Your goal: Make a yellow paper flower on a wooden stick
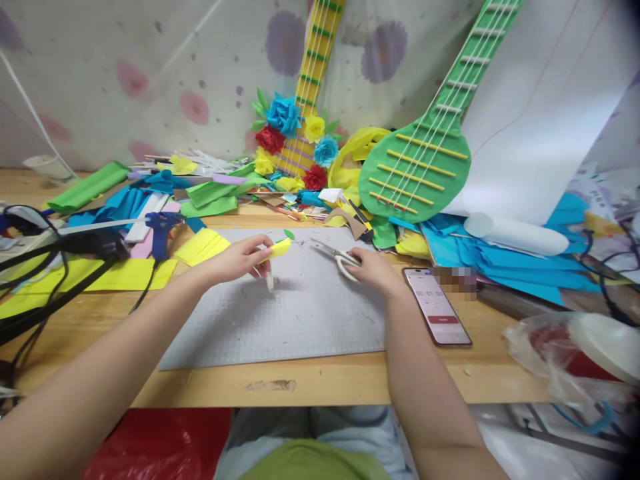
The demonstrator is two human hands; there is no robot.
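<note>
My left hand (250, 257) pinches a small folded piece of yellow paper (281, 249) above the grey cutting mat (225, 333). Something whitish (270, 280) hangs below those fingers, too blurred to name. In my right hand (373, 269) is a pair of scissors (345, 261) with white handles, its blades pointing left toward the yellow paper but apart from it. A small green paper leaf (289, 235) shows just beyond the yellow piece. Tiny scraps lie scattered on the mat.
A blue glue gun (161, 233) and yellow paper sheets (203, 247) are at left. A phone (437, 307) lies right of the mat. Behind stand a green paper instrument (415, 170) and a yellow one (313, 73) with paper flowers. Blue paper (525, 267) is piled at right.
</note>
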